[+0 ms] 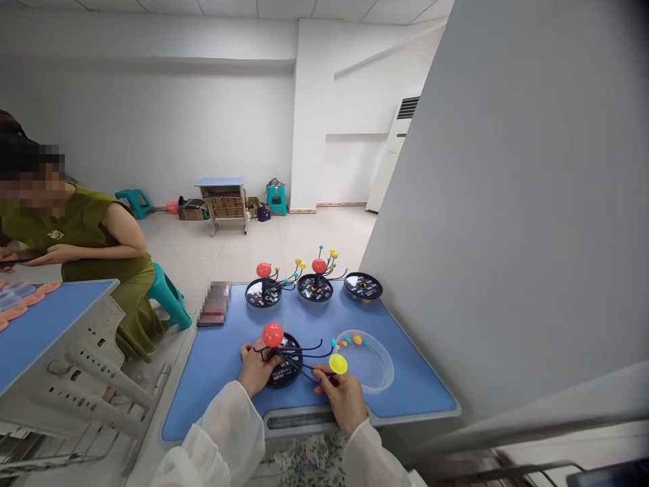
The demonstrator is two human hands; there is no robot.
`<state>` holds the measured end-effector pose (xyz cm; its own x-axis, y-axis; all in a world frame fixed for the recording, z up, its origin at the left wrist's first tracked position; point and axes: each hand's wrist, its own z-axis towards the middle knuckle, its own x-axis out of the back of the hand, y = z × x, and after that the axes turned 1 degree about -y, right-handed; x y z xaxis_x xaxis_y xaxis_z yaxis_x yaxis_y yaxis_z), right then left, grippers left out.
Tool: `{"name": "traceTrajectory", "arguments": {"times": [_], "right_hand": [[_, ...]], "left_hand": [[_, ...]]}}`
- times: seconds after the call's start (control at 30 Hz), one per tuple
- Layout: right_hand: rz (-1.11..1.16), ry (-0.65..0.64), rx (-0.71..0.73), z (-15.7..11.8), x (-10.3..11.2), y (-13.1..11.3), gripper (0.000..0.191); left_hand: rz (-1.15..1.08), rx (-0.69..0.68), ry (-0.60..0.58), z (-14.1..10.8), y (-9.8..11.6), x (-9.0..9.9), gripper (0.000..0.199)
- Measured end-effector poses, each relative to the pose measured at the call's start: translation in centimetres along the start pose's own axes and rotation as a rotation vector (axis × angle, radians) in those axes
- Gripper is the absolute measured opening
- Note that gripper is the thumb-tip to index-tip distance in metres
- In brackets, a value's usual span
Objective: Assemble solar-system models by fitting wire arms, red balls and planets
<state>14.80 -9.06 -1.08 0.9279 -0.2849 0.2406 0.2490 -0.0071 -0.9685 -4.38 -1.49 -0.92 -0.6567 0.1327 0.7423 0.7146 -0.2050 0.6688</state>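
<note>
On the blue desk, a planet model (pixel 289 379) stands on a round black base, with a red ball (pixel 272 335) on top and several thin curved black rods (pixel 304 353) reaching right. My left hand (pixel 257 368) is closed around the model near the base of its rods. With thumb and fingers pinched, my right hand (pixel 345 399) holds the end of one rod by a yellow ringed ball (pixel 338 364). The fingertips partly hide where rod and ball meet. Beside that hand, a clear plastic tray (pixel 382 375) carries several small coloured balls (pixel 357 340) along its far edge.
Two similar models (pixel 263 292) (pixel 315 288) and a bare round black base (pixel 363 286) stand at the desk's far side. A dark reddish packet (pixel 214 304) lies at the far left corner. Close on the right is a grey wall (pixel 507 203). Another person (pixel 106 237) sits left at a second desk (pixel 76 318).
</note>
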Motion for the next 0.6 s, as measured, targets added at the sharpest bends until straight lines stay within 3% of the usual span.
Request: {"name": "traceTrajectory", "arguments": {"times": [0.3,0.6], "right_hand": [[0.063,0.005,-0.063,0.0,-0.5,0.3,0.056],[0.097,0.024,-0.086,0.0,-1.1,1.0,0.046]], "left_hand": [[0.022,-0.037,0.041,-0.2,-0.3,-0.3,0.018],[0.033,-0.084,0.103,-0.2,-0.9,-0.8,0.019]]}}
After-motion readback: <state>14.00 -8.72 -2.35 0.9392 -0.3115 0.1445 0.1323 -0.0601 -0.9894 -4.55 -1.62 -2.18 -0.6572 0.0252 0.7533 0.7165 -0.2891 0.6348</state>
